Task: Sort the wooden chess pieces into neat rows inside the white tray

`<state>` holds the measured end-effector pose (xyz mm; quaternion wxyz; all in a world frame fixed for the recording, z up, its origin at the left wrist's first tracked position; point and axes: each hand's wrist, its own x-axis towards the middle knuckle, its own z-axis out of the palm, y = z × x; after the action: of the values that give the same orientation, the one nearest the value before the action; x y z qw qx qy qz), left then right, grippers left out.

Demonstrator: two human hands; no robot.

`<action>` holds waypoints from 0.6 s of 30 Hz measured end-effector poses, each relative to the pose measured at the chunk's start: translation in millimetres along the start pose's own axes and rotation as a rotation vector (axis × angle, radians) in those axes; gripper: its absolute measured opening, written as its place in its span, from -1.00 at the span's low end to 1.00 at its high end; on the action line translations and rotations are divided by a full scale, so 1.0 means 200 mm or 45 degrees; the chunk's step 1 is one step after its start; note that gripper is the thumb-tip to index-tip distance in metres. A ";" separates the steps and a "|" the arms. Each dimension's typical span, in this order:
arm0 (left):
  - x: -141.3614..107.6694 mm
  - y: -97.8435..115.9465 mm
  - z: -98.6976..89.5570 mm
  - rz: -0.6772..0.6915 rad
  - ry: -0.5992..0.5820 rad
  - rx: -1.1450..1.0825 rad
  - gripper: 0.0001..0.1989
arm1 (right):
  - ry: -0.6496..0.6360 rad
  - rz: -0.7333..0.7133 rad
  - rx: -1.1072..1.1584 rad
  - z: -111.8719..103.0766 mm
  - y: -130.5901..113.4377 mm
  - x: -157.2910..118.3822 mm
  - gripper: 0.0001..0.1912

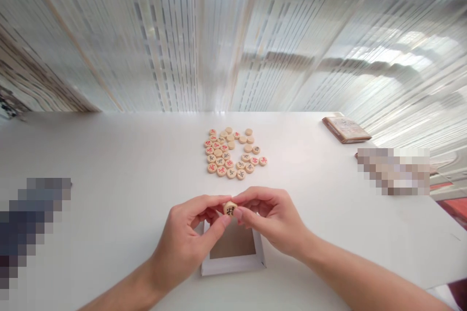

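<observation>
A round wooden Chinese chess piece (pixel 229 209) with a black character faces me, pinched between both hands. My left hand (pixel 195 228) grips its left side with thumb and fingertips. On its right side, my right hand (pixel 272 216) holds it the same way. Below the hands lies a shallow white box (pixel 233 265) with a brown inside; the hands cover part of its far edge. Beyond them, several more Chinese chess pieces (pixel 221 171) lie in a loose cluster on the white table (pixel 146 155). Some show red or black characters, others plain faces.
A flat brown box (pixel 346 129) with a pale lid lies at the far right. Nearer, a blurred-out item (pixel 394 171) sits by the right edge, and another dark blurred shape (pixel 32 223) is at the left. A ribbed translucent curtain (pixel 219 34) hangs behind the table.
</observation>
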<state>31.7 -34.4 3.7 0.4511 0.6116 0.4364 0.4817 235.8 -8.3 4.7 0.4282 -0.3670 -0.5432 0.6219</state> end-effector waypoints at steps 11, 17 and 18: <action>0.02 0.01 -0.01 0.037 -0.010 0.097 -0.85 | -0.012 -0.227 -0.234 0.01 -0.01 0.00 -0.86; 0.01 0.02 -0.01 0.059 -0.007 0.087 -0.84 | 0.005 -0.111 -0.233 0.00 -0.01 -0.01 -0.81; 0.00 0.02 0.00 0.046 -0.013 0.076 -0.84 | 0.004 -0.095 -0.218 0.00 -0.01 -0.01 -0.81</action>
<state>31.5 -34.3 7.7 0.4262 0.6349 0.4372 0.4734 236.1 -10.2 6.3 0.4190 -0.3829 -0.6070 0.5562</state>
